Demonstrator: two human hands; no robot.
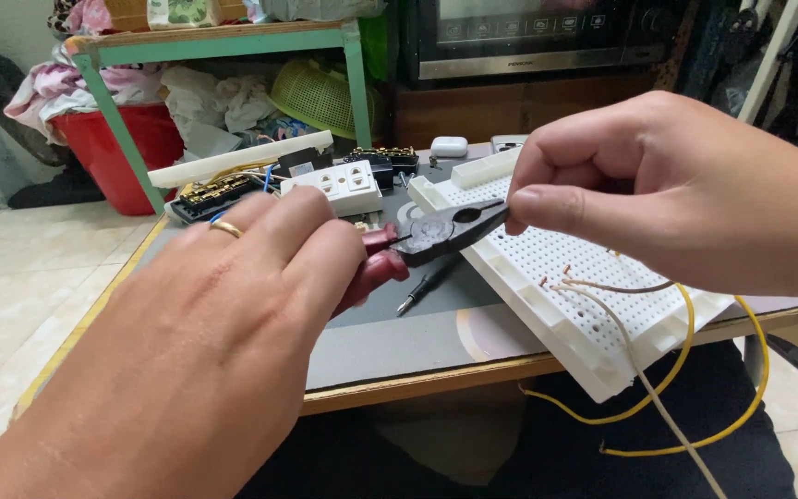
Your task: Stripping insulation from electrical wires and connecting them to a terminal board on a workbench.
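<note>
Two hands are working just above the white breadboard (547, 268). The left hand (223, 342) is gripping the red handles of the pliers (436, 231), closed around them. The right hand (667, 185) is pinching closed at the pliers' tip; what it is pinching I cannot tell. Judging from this, a wire end is being prepared, which needs a steady squeeze. The breadboard is overhanging the table edge (399, 388), with wires (658, 397) hanging below it; free room is lying left of the breadboard.

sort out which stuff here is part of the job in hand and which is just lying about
In use: left hand, pliers, right hand, white breadboard, yellow wire.

Lying about: white socket, screwdriver, red tub, green basket.
</note>
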